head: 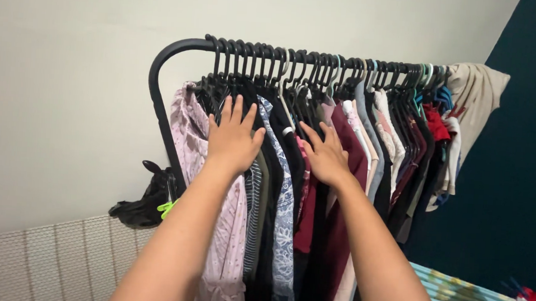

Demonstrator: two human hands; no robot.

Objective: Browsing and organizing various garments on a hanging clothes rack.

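Note:
A black metal clothes rack (pixel 160 94) carries a crowded row of garments on black hangers (pixel 298 68). My left hand (pixel 233 137) lies flat, fingers spread, against the dark clothes near the rack's left end, beside a pale pink patterned garment (pixel 188 133). My right hand (pixel 325 153) presses open against a maroon garment (pixel 347 174) in the middle. Between the two hands hangs a blue and white floral piece (pixel 283 219). Neither hand grips anything.
A beige cloth (pixel 479 89) is draped over the rack's right end. A black bag (pixel 147 202) with a green clip hangs at the left post. A white woven panel (pixel 44 254) stands low left. Colourful striped bedding (pixel 457 295) lies at lower right, before a dark blue wall.

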